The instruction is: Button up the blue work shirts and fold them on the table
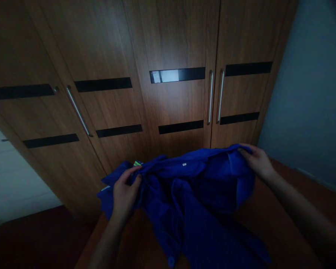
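Observation:
A blue garment [196,201] with a button near its lower end hangs stretched between my two hands, its folds drooping toward the brown surface below. My left hand [126,190] pinches the cloth at the left, beside a small green-and-white label [137,163]. At the right end, my right hand [256,158] grips the upper edge between thumb and fingers. A tiny white tag [184,164] shows on the taut strip of cloth between the hands. The garment's exact kind is hard to tell in the dim light.
Just ahead stands a wooden wardrobe [173,102] with dark inset strips and metal bar handles [211,97]. A pale blue wall [310,112] rises on the right, a whitish panel [16,183] at the left. Under the garment is a reddish-brown surface [137,239].

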### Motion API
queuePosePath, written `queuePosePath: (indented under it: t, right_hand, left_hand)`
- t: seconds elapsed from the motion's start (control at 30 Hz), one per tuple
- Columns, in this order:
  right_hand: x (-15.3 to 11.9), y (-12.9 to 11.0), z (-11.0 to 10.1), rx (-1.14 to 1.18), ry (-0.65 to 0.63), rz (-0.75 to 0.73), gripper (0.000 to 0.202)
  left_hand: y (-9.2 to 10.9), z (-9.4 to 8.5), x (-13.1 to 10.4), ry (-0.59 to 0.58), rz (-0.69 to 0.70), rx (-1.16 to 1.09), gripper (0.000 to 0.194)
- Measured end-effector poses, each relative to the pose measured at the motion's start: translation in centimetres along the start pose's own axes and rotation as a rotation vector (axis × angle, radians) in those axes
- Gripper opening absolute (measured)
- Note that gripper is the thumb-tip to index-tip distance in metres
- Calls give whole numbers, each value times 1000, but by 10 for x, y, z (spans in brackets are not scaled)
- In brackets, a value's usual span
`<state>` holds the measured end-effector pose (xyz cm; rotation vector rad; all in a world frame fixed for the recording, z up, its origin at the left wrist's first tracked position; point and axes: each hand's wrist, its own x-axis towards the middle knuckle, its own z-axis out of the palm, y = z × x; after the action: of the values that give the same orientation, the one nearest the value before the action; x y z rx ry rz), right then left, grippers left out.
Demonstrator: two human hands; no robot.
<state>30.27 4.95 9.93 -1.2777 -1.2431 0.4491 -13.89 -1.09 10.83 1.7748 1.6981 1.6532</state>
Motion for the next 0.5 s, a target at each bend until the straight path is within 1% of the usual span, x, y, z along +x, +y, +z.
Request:
queuePosePath:
  t: [0.07,0.13,0.2,0.27,0.3,0.37,0.43,0.5]
  right_hand:
    - [4,-13,-7,-32,2,-61,35]
    - [1,-18,-14,-164,-64,-139,37]
    - [-7,-14,-21,-422,-221,-188,33]
    - [-16,-2,-27,-672,-438,-195,29]
    - [-21,5,-28,-745,-536,-184,29]
    - [-30,18,-30,-774,-686,-156,34]
    - [-37,26,-28,-731,-752,-148,42]
    - [-44,29,-21,-731,-756,-179,45]
  left_hand:
    - [8,-2,0,-47,141,72,30]
    - [13,0,-6,-175,227,210,32]
    - [13,3,-16,-325,218,428,34]
    - [10,8,-27,-422,185,654,34]
    - [8,11,-32,-447,182,732,34]
    - [6,16,-42,-473,205,808,37]
    - [7,21,-51,-474,245,829,40]
    - [12,26,-59,-452,298,846,40]
